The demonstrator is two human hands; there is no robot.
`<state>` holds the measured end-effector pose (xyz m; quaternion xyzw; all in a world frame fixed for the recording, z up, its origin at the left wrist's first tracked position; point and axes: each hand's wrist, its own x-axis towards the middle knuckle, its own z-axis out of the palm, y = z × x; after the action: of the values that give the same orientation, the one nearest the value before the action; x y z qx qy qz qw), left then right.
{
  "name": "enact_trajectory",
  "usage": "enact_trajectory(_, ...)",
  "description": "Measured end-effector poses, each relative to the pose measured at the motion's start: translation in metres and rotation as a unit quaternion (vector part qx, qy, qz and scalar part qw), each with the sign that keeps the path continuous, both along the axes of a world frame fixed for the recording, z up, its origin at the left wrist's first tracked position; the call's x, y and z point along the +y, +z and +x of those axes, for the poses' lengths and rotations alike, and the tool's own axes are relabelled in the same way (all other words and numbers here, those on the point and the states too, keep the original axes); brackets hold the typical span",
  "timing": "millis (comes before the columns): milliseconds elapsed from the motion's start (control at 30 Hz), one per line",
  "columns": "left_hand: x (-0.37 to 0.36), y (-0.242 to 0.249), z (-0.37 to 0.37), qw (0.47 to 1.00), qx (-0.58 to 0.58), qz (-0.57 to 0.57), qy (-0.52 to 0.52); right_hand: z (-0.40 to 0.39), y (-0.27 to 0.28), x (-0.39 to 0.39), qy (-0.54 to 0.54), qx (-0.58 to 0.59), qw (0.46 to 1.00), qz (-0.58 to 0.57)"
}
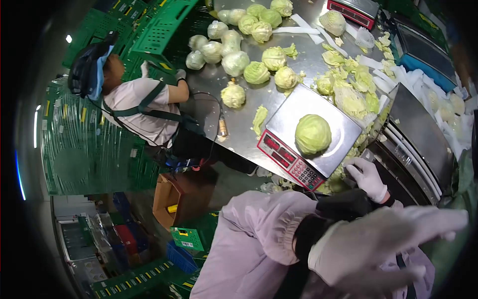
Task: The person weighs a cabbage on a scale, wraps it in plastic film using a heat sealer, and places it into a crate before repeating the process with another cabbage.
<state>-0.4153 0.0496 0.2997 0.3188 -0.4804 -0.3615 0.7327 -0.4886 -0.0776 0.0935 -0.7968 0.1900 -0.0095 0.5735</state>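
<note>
My left hand (383,244), white-gloved and blurred by motion, is close to the camera at the lower right. Its fingers are stretched out and hold nothing. Beyond it, my right hand (367,178), also in a white glove, is beside the lower right corner of the scale, open with its fingers slightly bent. One round green cabbage (313,134) sits on the metal plate of the scale (293,112), touched by neither hand. Red digits glow on the scale's display (279,149). Loose cabbage leaves (354,99) lie heaped past the plate.
Several cabbages (274,58), some wrapped, stand on the metal table (199,82). A co-worker (144,102) in white gloves is at the left by a green crate (162,30). Another scale (353,11) is at the top. A cardboard box (167,202) and crates stand below.
</note>
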Motion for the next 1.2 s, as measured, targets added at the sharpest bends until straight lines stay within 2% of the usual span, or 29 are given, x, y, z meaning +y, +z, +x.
enact_trajectory(67, -0.023, 0.005, -0.016, 0.973, 0.128, -0.185, 0.040, 0.000, 0.009, 0.000, 0.020, 0.016, 1.000, 0.006)
enact_trajectory(100, -0.022, 0.008, -0.019, 0.972, 0.134, -0.187, 0.041, -0.001, 0.008, 0.002, 0.019, 0.022, 1.000, 0.004)
enact_trajectory(133, -0.020, 0.010, -0.022, 0.976, 0.126, -0.175, 0.035, 0.012, 0.032, 0.010, 0.023, 0.010, 1.000, -0.004)
enact_trajectory(200, -0.019, 0.018, -0.021, 0.978, 0.121, -0.169, 0.027, 0.000, 0.015, 0.001, 0.026, 0.000, 0.999, -0.019)
enact_trajectory(233, -0.016, 0.024, -0.017, 0.989, 0.052, -0.101, -0.094, 0.003, 0.021, 0.004, 0.024, -0.001, 1.000, -0.008)
enact_trajectory(267, -0.014, 0.027, -0.013, 0.977, -0.017, -0.030, -0.211, 0.001, 0.018, 0.004, 0.024, -0.001, 1.000, 0.004)
enact_trajectory(300, -0.015, 0.017, -0.033, 0.984, -0.119, -0.071, -0.111, -0.005, 0.009, 0.002, 0.021, 0.014, 0.999, 0.024)
enact_trajectory(333, -0.011, 0.009, -0.033, 0.985, -0.120, -0.070, -0.105, -0.003, 0.009, 0.003, 0.027, 0.013, 0.999, 0.024)
enact_trajectory(467, -0.003, -0.034, -0.044, 0.955, -0.261, -0.113, -0.085, -0.010, 0.008, 0.003, 0.025, 0.034, 0.998, 0.051)
enact_trajectory(500, 0.016, -0.039, -0.058, 0.959, -0.254, 0.066, -0.108, -0.011, 0.008, 0.004, 0.028, 0.038, 0.997, 0.056)
enact_trajectory(600, 0.018, -0.063, -0.018, 0.984, -0.173, -0.045, 0.011, -0.015, 0.008, 0.007, 0.047, 0.004, 0.999, 0.026)
enact_trajectory(667, 0.030, -0.051, 0.017, 0.972, -0.155, 0.096, -0.151, -0.013, 0.014, 0.009, 0.059, 0.020, 0.998, 0.023)
enact_trajectory(700, 0.039, -0.054, 0.019, 0.988, -0.114, 0.059, -0.088, -0.013, 0.015, 0.010, 0.057, 0.023, 0.998, 0.022)
enact_trajectory(733, 0.041, -0.053, 0.022, 0.995, -0.060, 0.022, -0.070, -0.012, 0.016, 0.010, 0.071, 0.048, 0.996, 0.020)
enact_trajectory(800, 0.046, -0.042, 0.033, 0.977, -0.007, 0.016, -0.212, -0.010, 0.018, 0.015, 0.086, 0.084, 0.993, 0.020)
enact_trajectory(833, 0.047, -0.031, 0.042, 0.949, -0.102, 0.071, -0.291, -0.008, 0.018, 0.017, 0.102, 0.072, 0.992, 0.011)
enact_trajectory(867, 0.045, -0.025, 0.041, 0.950, -0.095, 0.067, -0.290, -0.006, 0.020, 0.018, 0.118, 0.060, 0.991, 0.002)
enact_trajectory(933, 0.041, -0.021, 0.033, 0.941, 0.042, -0.059, -0.330, -0.005, 0.015, 0.023, 0.120, 0.053, 0.991, 0.004)
enact_trajectory(967, 0.046, -0.019, 0.034, 0.971, -0.042, -0.060, -0.226, -0.004, 0.012, 0.024, 0.127, 0.039, 0.991, 0.001)
enact_trajectory(1100, 0.046, -0.022, 0.044, 0.975, -0.066, -0.119, -0.174, -0.006, 0.007, 0.025, 0.132, 0.038, 0.990, 0.003)
enact_trajectory(1167, 0.049, -0.030, 0.054, 0.952, -0.152, -0.081, -0.253, -0.005, 0.004, 0.024, 0.128, 0.039, 0.991, 0.001)
enact_trajectory(1200, 0.044, -0.036, 0.062, 0.918, -0.176, -0.033, -0.354, -0.006, 0.002, 0.022, 0.133, 0.029, 0.991, -0.002)
